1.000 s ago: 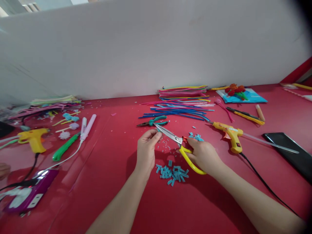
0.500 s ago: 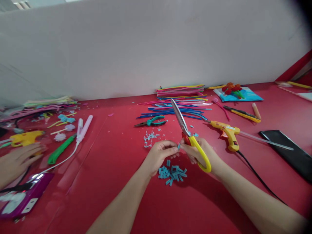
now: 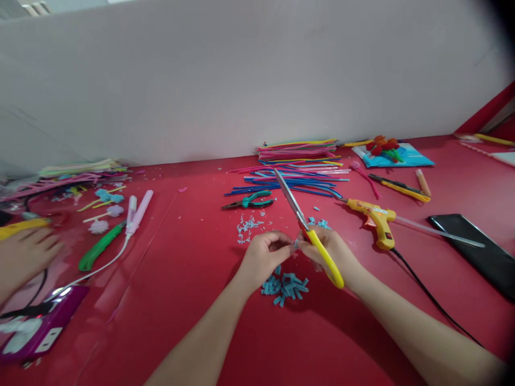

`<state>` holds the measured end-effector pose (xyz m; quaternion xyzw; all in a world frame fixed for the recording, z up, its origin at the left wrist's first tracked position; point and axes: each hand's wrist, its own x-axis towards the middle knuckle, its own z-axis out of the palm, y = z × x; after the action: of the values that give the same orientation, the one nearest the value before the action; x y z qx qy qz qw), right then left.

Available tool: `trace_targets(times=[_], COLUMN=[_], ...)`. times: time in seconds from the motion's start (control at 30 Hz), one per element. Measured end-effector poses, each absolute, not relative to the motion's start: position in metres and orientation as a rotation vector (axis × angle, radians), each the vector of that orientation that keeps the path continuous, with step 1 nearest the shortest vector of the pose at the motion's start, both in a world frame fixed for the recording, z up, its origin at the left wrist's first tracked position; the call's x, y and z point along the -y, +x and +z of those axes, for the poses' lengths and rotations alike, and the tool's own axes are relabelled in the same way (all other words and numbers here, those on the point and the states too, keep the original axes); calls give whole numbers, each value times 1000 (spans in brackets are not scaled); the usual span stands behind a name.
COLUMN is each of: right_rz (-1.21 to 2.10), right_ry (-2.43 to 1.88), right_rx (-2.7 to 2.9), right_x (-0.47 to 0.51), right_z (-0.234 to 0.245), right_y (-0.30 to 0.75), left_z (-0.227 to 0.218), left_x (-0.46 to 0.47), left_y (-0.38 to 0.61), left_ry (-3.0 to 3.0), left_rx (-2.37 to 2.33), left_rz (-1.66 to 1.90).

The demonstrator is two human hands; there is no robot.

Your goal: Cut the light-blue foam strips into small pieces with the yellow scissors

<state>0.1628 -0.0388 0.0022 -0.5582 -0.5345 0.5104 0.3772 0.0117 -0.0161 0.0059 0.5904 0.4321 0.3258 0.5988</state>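
Observation:
My left hand [image 3: 267,254] pinches a tiny light-blue piece [image 3: 296,244] between thumb and fingers. My right hand [image 3: 332,249] meets it there, its fingertips at the same piece, and also holds yellow-handled scissors [image 3: 322,254] with the blades pointing up and away. Just below my hands lies a pile of short blue cut pieces [image 3: 287,287]. Fine pale-blue scraps [image 3: 248,228] are scattered beyond my left hand. A smaller group of blue bits [image 3: 322,222] lies behind my right hand.
Teal-handled pliers [image 3: 249,201] and a bundle of coloured pipe cleaners [image 3: 298,151] lie ahead. To the right are a yellow glue gun [image 3: 376,217], a cutter [image 3: 402,188] and a black phone [image 3: 477,249]. Another person's hand [image 3: 28,257] is at the left beside a purple power strip [image 3: 50,321].
The scissors have tilted a little lower and to the left in my right hand. My fingertips have come closer together around the small piece. The other person's hand has shifted left with a yellow glue gun.

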Motion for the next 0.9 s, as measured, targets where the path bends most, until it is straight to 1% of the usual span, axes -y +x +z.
trace_targets(times=[0.13,0.2,0.4,0.5,0.9], right_rz=[1152,1048,572,414,218], right_ry=[-1494,-1515,-1820,-1883,-1907], right_rx=[1500,1587,1978,2128,2283], right_x=[37,37,39,42,43], right_z=[-5,-6,3,2,-1], right_y=[164,166,169,167,166], left_z=[6,5,1,1,3], left_x=[17,16,5,2,0], left_y=[12,11,4,1,-1], left_ry=[1447,1414,972,816,816], left_rx=[-1026,-1038,-1051,-984,-969], left_rz=[749,807,1264,1382,1420])
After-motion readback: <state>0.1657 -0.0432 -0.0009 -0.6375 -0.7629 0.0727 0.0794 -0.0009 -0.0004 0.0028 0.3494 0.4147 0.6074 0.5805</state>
